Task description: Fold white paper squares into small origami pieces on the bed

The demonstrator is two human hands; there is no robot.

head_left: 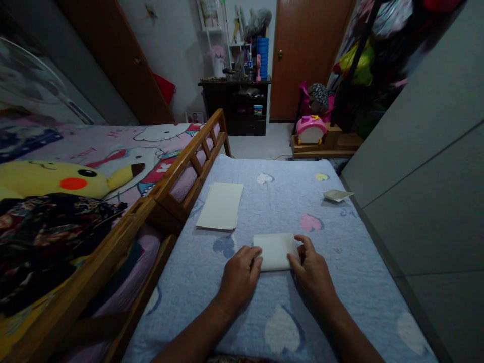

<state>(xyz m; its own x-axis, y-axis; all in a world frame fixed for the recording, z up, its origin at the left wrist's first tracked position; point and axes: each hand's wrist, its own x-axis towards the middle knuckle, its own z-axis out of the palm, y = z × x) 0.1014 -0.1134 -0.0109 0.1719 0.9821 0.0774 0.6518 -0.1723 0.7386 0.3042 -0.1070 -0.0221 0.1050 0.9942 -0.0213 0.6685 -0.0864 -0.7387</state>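
Observation:
A folded sheet of white paper (276, 252) lies on the blue heart-patterned bed cover (276, 204), between my two hands. My left hand (242, 272) pinches its left edge with thumb and fingers. At the right edge, my right hand (312, 267) grips the paper, thumb on top and index finger curled at the far corner. Farther off to the left rests a stack of white paper sheets (221, 205). Near the right side of the bed sits a small folded paper piece (338, 195).
A wooden bed rail (189, 166) runs along the left, with a yellow plush toy (56, 179) beyond it. Pale cabinet panels (427, 166) border the right side. A dark cabinet (234, 106) and a brown door (298, 60) stand past the bed's far end.

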